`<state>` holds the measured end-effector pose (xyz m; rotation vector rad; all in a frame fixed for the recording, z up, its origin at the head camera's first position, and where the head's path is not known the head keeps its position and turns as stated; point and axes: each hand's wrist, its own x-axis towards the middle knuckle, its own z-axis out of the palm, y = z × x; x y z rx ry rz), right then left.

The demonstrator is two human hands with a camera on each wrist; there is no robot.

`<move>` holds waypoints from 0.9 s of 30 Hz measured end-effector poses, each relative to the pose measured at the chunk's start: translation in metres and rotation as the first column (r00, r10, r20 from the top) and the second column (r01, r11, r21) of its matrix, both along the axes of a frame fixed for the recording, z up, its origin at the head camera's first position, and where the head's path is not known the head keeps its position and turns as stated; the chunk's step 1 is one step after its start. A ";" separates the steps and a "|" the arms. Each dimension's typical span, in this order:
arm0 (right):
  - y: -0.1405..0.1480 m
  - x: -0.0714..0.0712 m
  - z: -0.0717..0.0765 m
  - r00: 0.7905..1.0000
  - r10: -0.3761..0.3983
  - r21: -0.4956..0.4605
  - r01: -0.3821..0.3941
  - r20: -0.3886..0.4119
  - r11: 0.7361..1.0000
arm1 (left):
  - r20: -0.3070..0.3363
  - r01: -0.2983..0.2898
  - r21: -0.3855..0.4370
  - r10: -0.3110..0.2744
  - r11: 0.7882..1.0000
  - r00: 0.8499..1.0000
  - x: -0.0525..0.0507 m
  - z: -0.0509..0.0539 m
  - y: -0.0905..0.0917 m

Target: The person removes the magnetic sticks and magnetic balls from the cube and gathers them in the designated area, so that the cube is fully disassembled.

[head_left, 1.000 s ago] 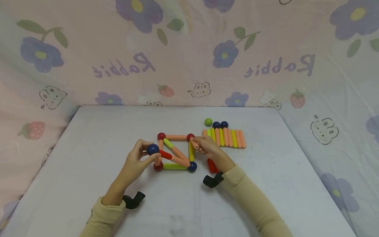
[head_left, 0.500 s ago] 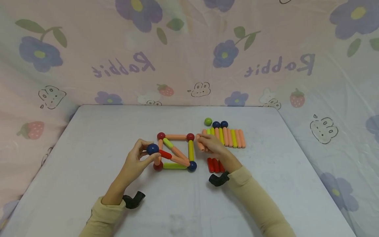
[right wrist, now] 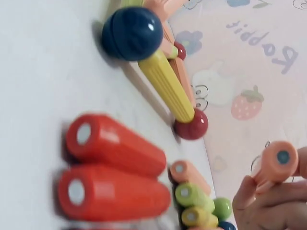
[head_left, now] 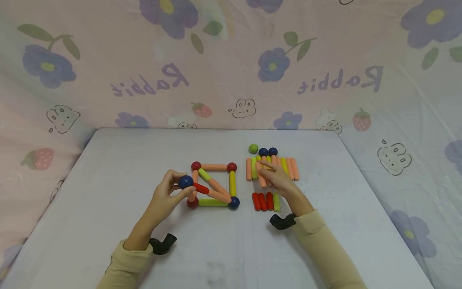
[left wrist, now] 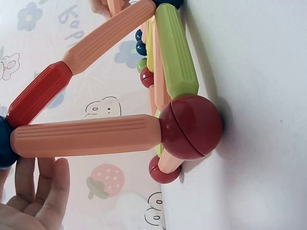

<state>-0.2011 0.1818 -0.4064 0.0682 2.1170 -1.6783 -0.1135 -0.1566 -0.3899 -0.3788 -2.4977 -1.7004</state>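
My left hand (head_left: 164, 200) holds a dark blue ball (head_left: 185, 182) above the table. From that ball a short red stick (head_left: 201, 188) joined to a peach stick (head_left: 219, 196) slopes to the blue corner ball (head_left: 234, 202). Another peach stick (left wrist: 86, 136) runs down to a red ball (left wrist: 192, 127) in the left wrist view. These belong to a four-sided frame of magnetic sticks, with a lime-and-peach diagonal (head_left: 213, 180) inside. My right hand (head_left: 279, 180) pinches a loose peach stick (right wrist: 278, 160), over the row of sticks.
A row of peach, yellow and lime sticks (head_left: 293, 168) lies right of the frame, partly hidden by my right hand. Behind it are a green ball (head_left: 254, 148) and two blue balls (head_left: 273, 151). Short red sticks (head_left: 262, 202) and a lime one (head_left: 276, 202) lie nearer.
My right hand has moved away from the frame's far-right red ball, rightward to the row of sticks, carrying the peach stick. The left hand has stayed in place.
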 end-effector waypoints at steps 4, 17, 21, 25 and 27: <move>0.016 0.001 0.000 1.000 -0.007 0.052 0.009 -0.027 0.999 | -0.002 -0.002 -0.006 0.002 1.000 1.000 0.000 0.000 0.000; 0.074 -0.004 0.003 0.992 -0.104 0.197 0.117 -0.078 0.973 | 0.019 -0.011 -0.012 0.011 1.000 1.000 0.000 0.000 0.000; 0.087 -0.008 0.001 0.991 -0.118 0.241 0.129 -0.060 0.962 | 0.021 -0.013 -0.011 0.013 1.000 1.000 0.000 0.001 0.000; 0.097 -0.011 0.000 0.989 -0.142 0.270 0.149 -0.043 0.951 | 0.018 -0.009 -0.004 0.009 1.000 1.000 0.001 0.000 0.001; 0.101 -0.013 -0.001 0.986 -0.163 0.278 0.169 -0.043 0.946 | 0.016 -0.003 0.004 0.003 1.000 1.000 0.001 0.000 0.001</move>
